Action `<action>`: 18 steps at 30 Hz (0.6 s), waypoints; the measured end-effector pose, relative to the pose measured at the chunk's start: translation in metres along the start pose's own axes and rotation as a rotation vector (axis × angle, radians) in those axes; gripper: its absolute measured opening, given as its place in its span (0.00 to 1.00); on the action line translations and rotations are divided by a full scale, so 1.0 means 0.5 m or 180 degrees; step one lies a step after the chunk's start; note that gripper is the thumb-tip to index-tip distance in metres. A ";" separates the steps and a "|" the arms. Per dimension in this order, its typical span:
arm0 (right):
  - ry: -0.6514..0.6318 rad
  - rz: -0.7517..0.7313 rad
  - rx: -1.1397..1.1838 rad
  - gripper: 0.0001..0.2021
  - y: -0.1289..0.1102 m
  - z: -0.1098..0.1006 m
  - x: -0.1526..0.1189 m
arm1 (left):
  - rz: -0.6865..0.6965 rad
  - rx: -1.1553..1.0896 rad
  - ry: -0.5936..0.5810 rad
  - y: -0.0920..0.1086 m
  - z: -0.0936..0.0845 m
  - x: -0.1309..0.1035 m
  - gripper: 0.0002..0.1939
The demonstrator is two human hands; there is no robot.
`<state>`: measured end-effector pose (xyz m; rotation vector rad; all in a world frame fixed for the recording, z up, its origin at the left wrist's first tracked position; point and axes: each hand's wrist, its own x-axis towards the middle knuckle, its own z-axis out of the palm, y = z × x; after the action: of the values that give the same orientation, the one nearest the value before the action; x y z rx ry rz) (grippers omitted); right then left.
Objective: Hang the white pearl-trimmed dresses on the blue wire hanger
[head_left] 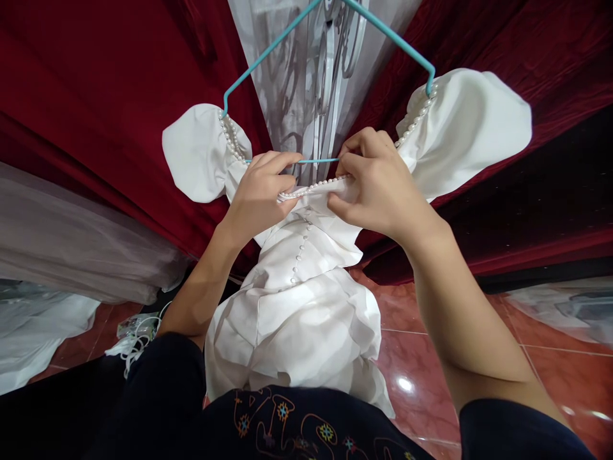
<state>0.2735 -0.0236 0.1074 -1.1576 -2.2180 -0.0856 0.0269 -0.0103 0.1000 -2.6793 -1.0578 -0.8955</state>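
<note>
A white dress (297, 313) with puffed sleeves and a column of small covered buttons hangs from a turquoise hanger (272, 48). Pearl beads (318, 184) edge its neckline and shoulder straps. My left hand (263, 191) pinches the beaded neckline edge between thumb and fingers, left of the middle. On the right of the same edge, my right hand (373, 182) holds the fabric with its fingers curled over the beads and the thumb below. The hanger's lower bar shows between my hands, just above the neckline.
Dark red curtains (119, 96) hang on both sides. Behind the hanger are sheer white cloth and white metal scrollwork (326, 70). White tulle (71, 230) hangs at the left. White cords (136, 345) lie low at the left, above the red tiled floor (412, 358).
</note>
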 end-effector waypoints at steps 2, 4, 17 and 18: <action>-0.0013 -0.0006 0.0042 0.08 0.000 -0.001 0.001 | -0.0060 0.0050 -0.0077 0.003 -0.004 0.000 0.17; -0.0042 -0.0018 0.0012 0.08 0.000 0.002 0.003 | -0.0082 0.0035 -0.0110 0.004 -0.004 0.000 0.16; -0.0071 0.0158 -0.0312 0.16 -0.002 0.014 0.016 | 0.0027 0.0371 -0.0182 -0.063 -0.081 0.004 0.20; -0.0096 0.0187 -0.0318 0.16 -0.003 0.014 0.017 | 0.0027 0.0452 -0.0213 -0.067 -0.094 0.004 0.21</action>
<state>0.2653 -0.0161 0.1070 -1.2848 -2.2259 -0.1571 -0.0165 0.0008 0.1362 -2.6106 -1.0793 -0.7051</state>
